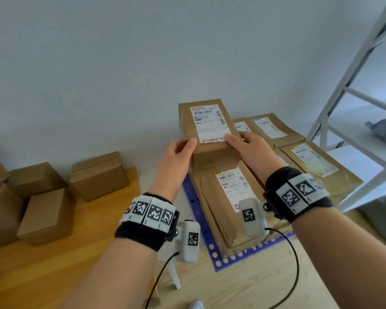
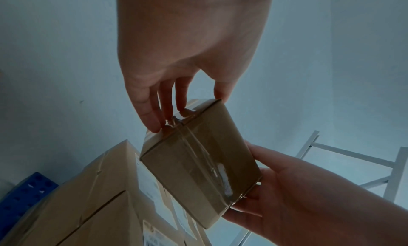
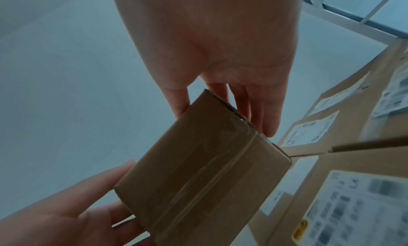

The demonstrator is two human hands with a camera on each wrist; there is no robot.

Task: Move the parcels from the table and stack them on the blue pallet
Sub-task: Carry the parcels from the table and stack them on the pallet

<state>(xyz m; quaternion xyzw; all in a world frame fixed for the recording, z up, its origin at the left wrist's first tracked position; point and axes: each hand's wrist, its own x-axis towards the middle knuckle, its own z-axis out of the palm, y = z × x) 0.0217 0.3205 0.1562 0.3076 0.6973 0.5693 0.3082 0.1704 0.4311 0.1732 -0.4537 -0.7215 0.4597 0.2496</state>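
I hold a brown parcel (image 1: pixel 207 126) with a white shipping label between both hands, above the stacked parcels. My left hand (image 1: pixel 183 149) grips its near left corner, thumb on top, fingers along the side (image 2: pixel 152 117). My right hand (image 1: pixel 246 141) grips the near right corner the same way (image 3: pixel 264 120). The parcel's taped underside (image 2: pixel 198 162) (image 3: pixel 198 171) shows in both wrist views. Below lies a long labelled parcel (image 1: pixel 229 197) on the blue pallet (image 1: pixel 212 248), with more labelled parcels (image 1: pixel 316 166) to the right. Plain boxes (image 1: pixel 98 175) sit on the wooden table (image 1: pixel 54 264) at left.
A white metal shelf frame (image 1: pixel 347 108) rises close on the right, with a grey bundle (image 1: pixel 385 128) behind it. A pale wall stands behind the pallet. Black cables (image 1: pixel 296 264) hang from my wrist cameras. The pallet rests on light wooden flooring (image 1: pixel 265 286).
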